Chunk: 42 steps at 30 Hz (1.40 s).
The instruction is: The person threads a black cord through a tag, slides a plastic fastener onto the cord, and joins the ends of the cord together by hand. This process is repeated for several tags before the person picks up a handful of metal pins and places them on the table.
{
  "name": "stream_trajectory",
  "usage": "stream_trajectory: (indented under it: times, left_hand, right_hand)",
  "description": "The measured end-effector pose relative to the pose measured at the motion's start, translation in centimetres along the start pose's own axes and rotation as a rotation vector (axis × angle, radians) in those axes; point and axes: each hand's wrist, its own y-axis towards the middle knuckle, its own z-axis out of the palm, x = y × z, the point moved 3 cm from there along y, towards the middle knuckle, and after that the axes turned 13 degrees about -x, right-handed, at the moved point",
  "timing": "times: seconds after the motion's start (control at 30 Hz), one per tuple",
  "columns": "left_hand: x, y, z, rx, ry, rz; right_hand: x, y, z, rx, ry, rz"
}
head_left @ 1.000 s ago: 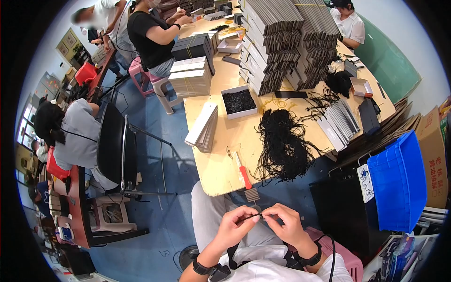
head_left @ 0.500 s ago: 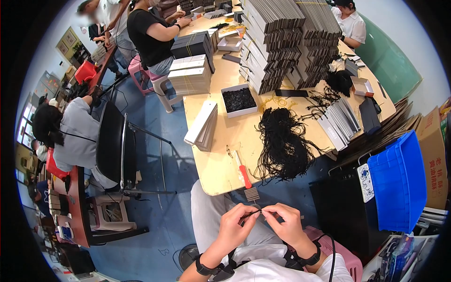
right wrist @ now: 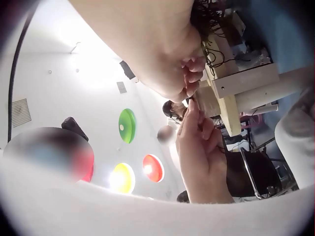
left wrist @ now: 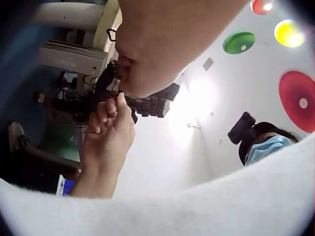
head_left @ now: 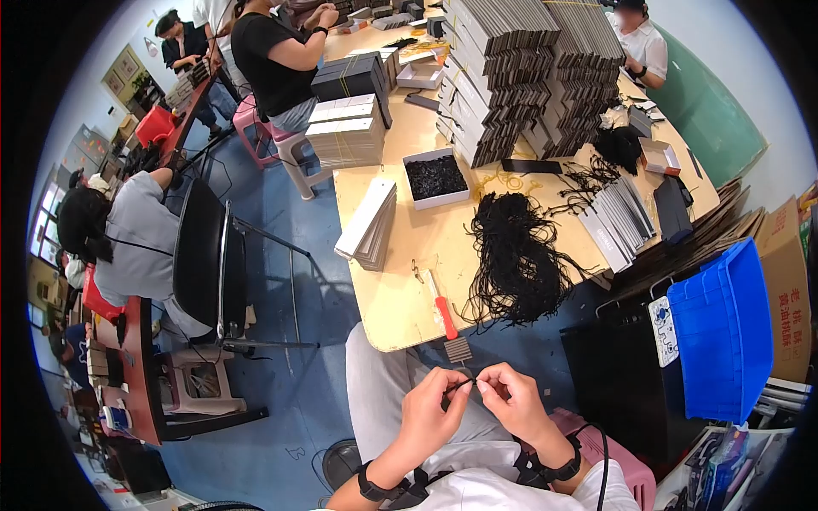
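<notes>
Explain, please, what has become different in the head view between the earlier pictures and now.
The person at upper right has raised their head. At upper left, the person in white has shifted rightward, and the person in dark clothes shows more fully. Nothing was visibly grasped or released: the left hand and right hand still pinch the black cord. The red-handled tool and cord bundle stayed on the table.
</notes>
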Motion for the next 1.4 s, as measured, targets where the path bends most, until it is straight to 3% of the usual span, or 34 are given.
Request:
stream_trajectory:
  times: [0.17,0.4,0.47,0.5,0.57,0.6,0.67,0.93,1.27,1.4]
  left_hand:
    - [-0.9,0.2,-0.1,-0.011,0.133,0.146]
    - [-0.1,0.2,0.1,-0.014,0.083,0.145]
    - [2.6,-0.3,0.7,0.126,-0.279,-0.245]
    - [2.5,-0.2,0.7,0.12,-0.28,-0.251]
    - [2.4,0.1,1.1,0.239,-0.654,-0.576]
    - [2.5,0.3,0.8,0.236,-0.653,-0.576]
    - [2.9,0.0,0.7,0.319,-0.774,-0.815]
    - [2.4,-0.2,0.7,0.263,-0.879,-0.887]
    - [2.0,-0.3,0.8,0.178,-0.771,-0.797]
    - [2.0,-0.2,0.8,0.195,-0.715,-0.727]
  right_hand:
    - [0.2,0.4,-0.3,0.04,-0.077,-0.062]
    - [0.8,0.8,-0.6,0.118,-0.151,-0.093]
    - [1.0,1.0,-0.7,0.142,-0.158,-0.092]
    - [1.3,1.1,-0.7,0.139,-0.194,-0.16]
    - [1.6,1.2,-0.6,0.137,-0.226,-0.228]
    - [1.8,1.2,-0.5,0.119,-0.269,-0.268]
    - [2.1,1.2,-0.3,0.1,-0.313,-0.307]
    - [2.6,0.7,0.1,-0.086,-0.432,-0.587]
    - [2.2,0.4,-0.1,-0.139,-0.337,-0.583]
    - [1.9,0.7,-0.4,-0.097,-0.276,-0.484]
